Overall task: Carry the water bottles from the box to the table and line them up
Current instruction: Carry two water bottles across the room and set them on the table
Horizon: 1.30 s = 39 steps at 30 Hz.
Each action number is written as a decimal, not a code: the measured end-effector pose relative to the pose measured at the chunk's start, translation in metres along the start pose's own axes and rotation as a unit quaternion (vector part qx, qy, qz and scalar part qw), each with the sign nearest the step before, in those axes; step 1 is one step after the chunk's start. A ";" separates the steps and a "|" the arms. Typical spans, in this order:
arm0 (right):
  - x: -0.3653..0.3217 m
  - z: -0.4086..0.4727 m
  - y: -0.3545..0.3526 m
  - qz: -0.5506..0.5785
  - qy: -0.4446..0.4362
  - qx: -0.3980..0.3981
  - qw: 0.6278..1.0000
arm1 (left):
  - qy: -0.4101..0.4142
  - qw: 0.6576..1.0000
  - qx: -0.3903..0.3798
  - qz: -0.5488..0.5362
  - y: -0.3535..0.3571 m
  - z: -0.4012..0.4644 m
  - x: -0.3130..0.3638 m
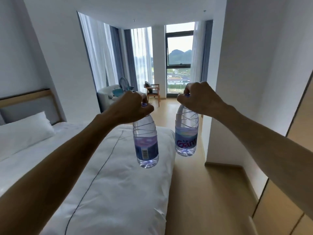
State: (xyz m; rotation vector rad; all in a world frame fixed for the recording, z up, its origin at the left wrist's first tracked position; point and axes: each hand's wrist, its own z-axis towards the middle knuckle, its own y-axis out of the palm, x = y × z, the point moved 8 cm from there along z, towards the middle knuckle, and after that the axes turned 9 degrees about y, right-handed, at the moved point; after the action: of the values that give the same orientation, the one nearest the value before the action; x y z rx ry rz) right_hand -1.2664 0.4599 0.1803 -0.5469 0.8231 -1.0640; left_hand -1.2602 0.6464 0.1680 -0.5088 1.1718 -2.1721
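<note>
Both arms reach forward at chest height, each hand carrying one water bottle by its top. The left hand (131, 107), toward ten o'clock of centre, has its fingers curled tight around the purple cap and neck of the left bottle (146, 141), which hangs upright over the foot of the bed (110, 184), its barcode label facing the camera. The right hand (198, 99), at about one o'clock, is clamped the same way on the cap of the right bottle (186, 133), which hangs over the wooden floor (203, 192) just beside the bed's edge, its blue label with pink lettering turned this way. The two bottles hang near each other but apart, neither touching any surface. A pillow (25, 131) lies at nine o'clock against the headboard. At twelve o'clock, far across the room, a wooden chair (152, 92) stands before a tall window (179, 60) with sheer curtains.
</note>
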 end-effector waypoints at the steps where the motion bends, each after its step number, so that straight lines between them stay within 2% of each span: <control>1: 0.011 0.011 0.006 -0.003 0.005 0.001 1.000 | 0.005 1.000 0.001 -0.004 0.009 0.014 -0.007; 18: 0.175 0.225 0.115 -0.035 0.046 0.002 0.998 | 0.038 0.997 0.044 -0.047 0.145 0.256 -0.157; 32: 0.315 0.420 0.241 -0.021 0.101 0.017 0.995 | 0.059 0.997 0.014 -0.046 0.284 0.454 -0.319; 39: 0.396 0.525 0.309 -0.020 0.094 0.002 0.995 | 0.049 0.997 -0.004 -0.057 0.364 0.556 -0.384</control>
State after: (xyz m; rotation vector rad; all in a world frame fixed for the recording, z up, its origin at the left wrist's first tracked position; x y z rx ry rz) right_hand -0.5802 0.2249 0.1360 -0.4648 0.9779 -1.1668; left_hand -0.5293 0.4130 0.1407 -0.4880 1.2314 -2.3127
